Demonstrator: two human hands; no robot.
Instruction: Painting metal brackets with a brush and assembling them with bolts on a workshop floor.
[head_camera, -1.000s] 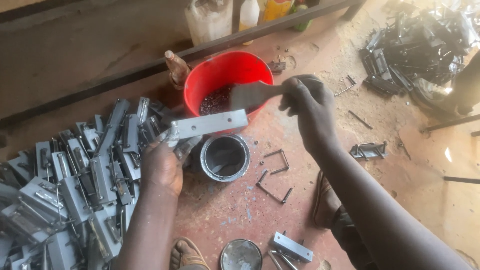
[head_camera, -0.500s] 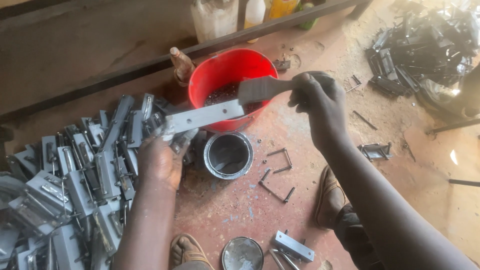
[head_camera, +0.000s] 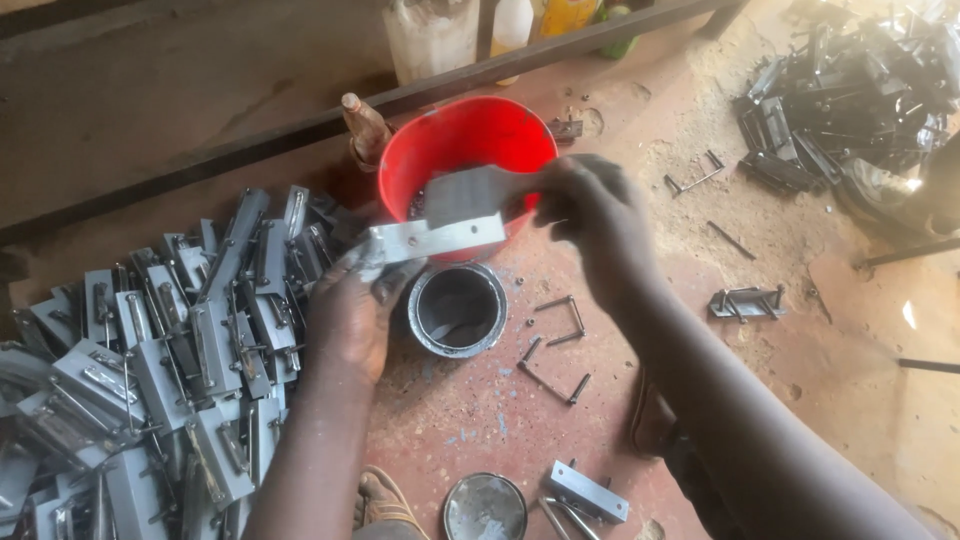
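1. Our left hand (head_camera: 350, 310) is clamped on one end of a flat grey metal bar (head_camera: 436, 240), held level over the open paint tin (head_camera: 457, 309).
2. Our right hand (head_camera: 592, 215) is closed on a brush (head_camera: 470, 195), its grey bristles touching the bar's top face.
3. Behind both stands a red bucket (head_camera: 466, 140).
4. A heap of grey metal parts (head_camera: 150, 360) lies at left.

At the top edge, behind the dark rail, you see some containers: a cloudy whitish plastic jug (head_camera: 432, 38), a slim white bottle (head_camera: 513, 24), a yellow container (head_camera: 567, 14) and a green one (head_camera: 618, 28). No label, sign or screen is clear enough to tell.
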